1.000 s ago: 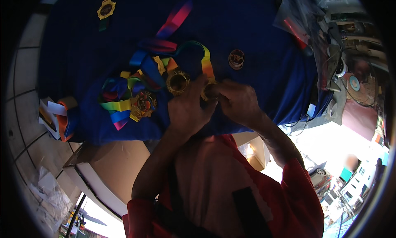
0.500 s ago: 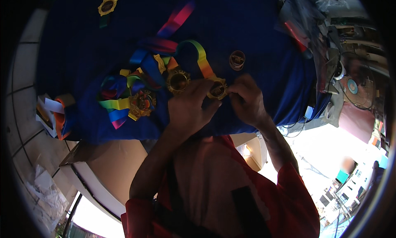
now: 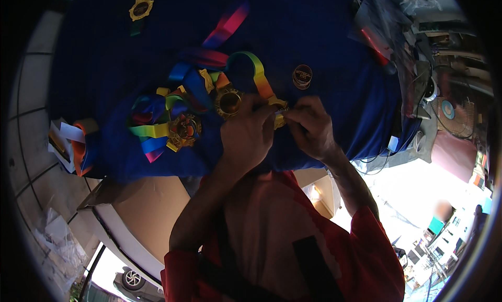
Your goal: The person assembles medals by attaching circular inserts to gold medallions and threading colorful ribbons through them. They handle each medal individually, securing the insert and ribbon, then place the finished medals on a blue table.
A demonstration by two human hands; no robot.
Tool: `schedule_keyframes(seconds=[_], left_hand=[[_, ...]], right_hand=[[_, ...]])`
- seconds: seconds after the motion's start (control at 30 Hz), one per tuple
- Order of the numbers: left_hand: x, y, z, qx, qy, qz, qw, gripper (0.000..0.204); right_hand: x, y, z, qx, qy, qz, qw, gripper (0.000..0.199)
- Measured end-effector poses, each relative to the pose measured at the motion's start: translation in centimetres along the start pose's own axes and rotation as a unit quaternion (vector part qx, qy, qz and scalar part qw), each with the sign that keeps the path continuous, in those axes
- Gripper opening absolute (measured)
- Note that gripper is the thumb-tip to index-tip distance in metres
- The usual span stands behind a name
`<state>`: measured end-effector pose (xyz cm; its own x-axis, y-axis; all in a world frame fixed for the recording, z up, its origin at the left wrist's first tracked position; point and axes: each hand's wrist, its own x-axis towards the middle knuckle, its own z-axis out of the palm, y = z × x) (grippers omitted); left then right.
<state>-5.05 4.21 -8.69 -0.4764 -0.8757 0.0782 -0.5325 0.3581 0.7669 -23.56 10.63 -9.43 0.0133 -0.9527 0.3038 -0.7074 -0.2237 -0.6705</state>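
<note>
Between my hands is a gold medal (image 3: 280,121) on a rainbow ribbon (image 3: 258,74), its face mostly covered by my fingers. My left hand (image 3: 248,134) grips its left side. At its right edge my right hand (image 3: 312,128) pinches with thumb and fingertips pressed together. A small stack of round dark printed discs (image 3: 302,77) lies just beyond my right hand. Next to my left hand rests another gold medal (image 3: 229,102) with a bare, cup-like centre. Further left, a medal with a colourful centre (image 3: 184,132) lies among tangled ribbons (image 3: 150,130).
A dark blue cloth (image 3: 130,82) covers the table. One finished-looking gold medal (image 3: 141,8) lies at the far left. Ribbon rolls and papers (image 3: 73,145) sit at the left edge. Plastic bags (image 3: 374,35) and a fan (image 3: 455,111) are at the right. An open cardboard box (image 3: 141,202) stands below the near edge.
The medal in my hands has tipped, so its dark printed face no longer shows. My fingers have drawn closer together over it. The view has shifted slightly.
</note>
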Motion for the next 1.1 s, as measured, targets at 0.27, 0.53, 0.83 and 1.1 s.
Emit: schedule_keyframes(seconds=[0.27,0.53,0.83,1.1], left_hand=[[0.5,-0.1,-0.3,-0.013,-0.022,-0.017,1.0,0.019],[1.0,-0.4,-0.6,-0.047,-0.043,-0.03,0.998,0.012],[0.8,-0.1,-0.7,-0.024,-0.048,-0.003,0.999,0.018],[0.3,-0.5,-0.7,0.016,-0.044,0.043,0.998,0.057]], right_hand=[[0.1,-0.2,0.3,-0.03,-0.004,-0.009,1.0,0.035],[0.3,-0.5,0.6,-0.033,-0.003,-0.012,0.999,0.033],[0.6,-0.6,0.3,-0.034,-0.034,-0.017,0.999,0.021],[0.2,-0.6,-1.9,0.057,-0.066,-0.019,0.996,0.016]])
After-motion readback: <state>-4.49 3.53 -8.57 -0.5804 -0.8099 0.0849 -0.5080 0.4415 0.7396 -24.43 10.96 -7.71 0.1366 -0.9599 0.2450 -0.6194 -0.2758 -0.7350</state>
